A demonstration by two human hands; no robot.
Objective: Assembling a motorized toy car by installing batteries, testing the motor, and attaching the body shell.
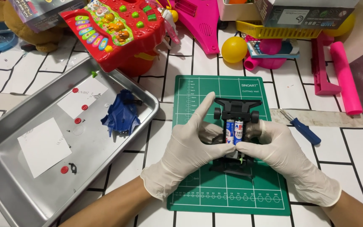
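- Left hand (188, 145), white glove: grips the left side of the black toy car chassis (236, 134), index finger stretched up along its side, thumb pressing at the batteries (234, 131).
- Right hand (280, 149), gloved too: closed on the chassis' right side, thumb meeting the left thumb over the cells.
- Chassis sits mid green cutting mat (198, 189) on the table, wheels on, two batteries side by side in the bay.
- Blue car body shell (122, 114) lies apart in the metal tray (5, 138) w/ small red parts & paper slips.
- Blue-handled screwdriver (301, 126) just right of the mat, untouched.
- To do it well, I'd say: even thumb pressure, keep chassis flat on mat, don't tilt cells; check both seat fully vs. contacts.
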